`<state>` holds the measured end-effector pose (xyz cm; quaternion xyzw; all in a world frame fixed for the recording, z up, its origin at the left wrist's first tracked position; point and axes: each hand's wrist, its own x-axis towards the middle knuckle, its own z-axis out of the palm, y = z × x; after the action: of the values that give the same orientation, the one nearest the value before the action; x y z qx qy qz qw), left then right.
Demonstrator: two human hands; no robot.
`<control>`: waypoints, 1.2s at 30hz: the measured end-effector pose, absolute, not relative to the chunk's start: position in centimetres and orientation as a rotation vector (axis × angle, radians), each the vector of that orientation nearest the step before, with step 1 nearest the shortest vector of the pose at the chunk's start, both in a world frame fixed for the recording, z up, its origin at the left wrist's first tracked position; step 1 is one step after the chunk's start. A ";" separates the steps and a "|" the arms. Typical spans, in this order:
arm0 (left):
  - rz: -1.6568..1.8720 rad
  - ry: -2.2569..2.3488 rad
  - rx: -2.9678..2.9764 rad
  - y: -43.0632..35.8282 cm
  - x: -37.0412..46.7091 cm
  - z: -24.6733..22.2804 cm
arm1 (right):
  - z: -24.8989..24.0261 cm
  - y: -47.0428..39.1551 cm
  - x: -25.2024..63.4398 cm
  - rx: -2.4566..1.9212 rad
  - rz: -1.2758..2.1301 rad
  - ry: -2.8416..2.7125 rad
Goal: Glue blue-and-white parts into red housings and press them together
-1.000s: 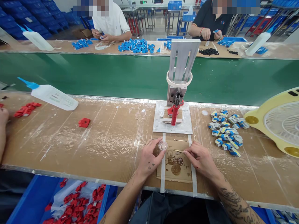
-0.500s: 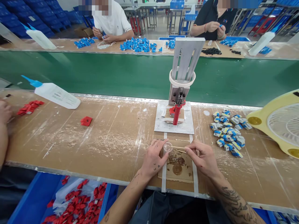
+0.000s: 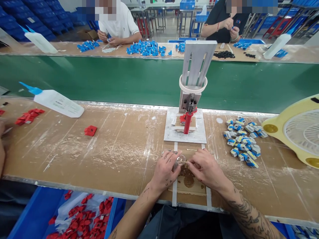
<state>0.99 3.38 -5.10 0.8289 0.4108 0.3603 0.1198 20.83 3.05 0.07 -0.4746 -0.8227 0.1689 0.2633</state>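
My left hand point(image 3: 164, 170) is closed round the side of a small clear round cup point(image 3: 181, 159), thumb and fingers on its rim. In the fingers of my right hand point(image 3: 207, 168) is a thin wooden stick point(image 3: 186, 162); its near end is hidden by the fingers and its tip is at the cup. Under both hands lies a cardboard piece point(image 3: 196, 190) with dark wet stains, between two white tape strips. Another thin stick point(image 3: 191, 149) lies just beyond my right fingers. Past them stands a hand press point(image 3: 188, 122) with a red handle and a red part beneath.
Grey-and-blue blocks point(image 3: 243, 141) are piled on the right, beside a yellow fan point(image 3: 276, 127). A single red part point(image 3: 90, 130) and a white bottle point(image 3: 58, 103) lie to the left. Below the edge, a blue bin point(image 3: 27, 212) holds red parts. Co-workers sit across the green belt point(image 3: 112, 78).
My right hand has moved left, closer to the cup, bringing the stick with it. My left hand still holds the cup, which has shifted slightly right.
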 end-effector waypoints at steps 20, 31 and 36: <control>1.049 1.391 2.088 3.9 -0.2 -4.3 | -2.6 3.2 22.2 -1.436 0.632 -1.898; 1.057 1.399 2.055 3.9 -0.1 -4.1 | -2.3 2.8 22.5 -1.403 0.686 -1.949; 1.051 1.397 2.036 3.9 0.0 -4.3 | -1.9 2.7 23.2 -1.426 0.692 -1.953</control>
<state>-0.01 3.86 -4.26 0.7388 0.5070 0.3815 0.2271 23.21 2.72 -1.88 -0.5393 -0.7388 0.2616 0.3080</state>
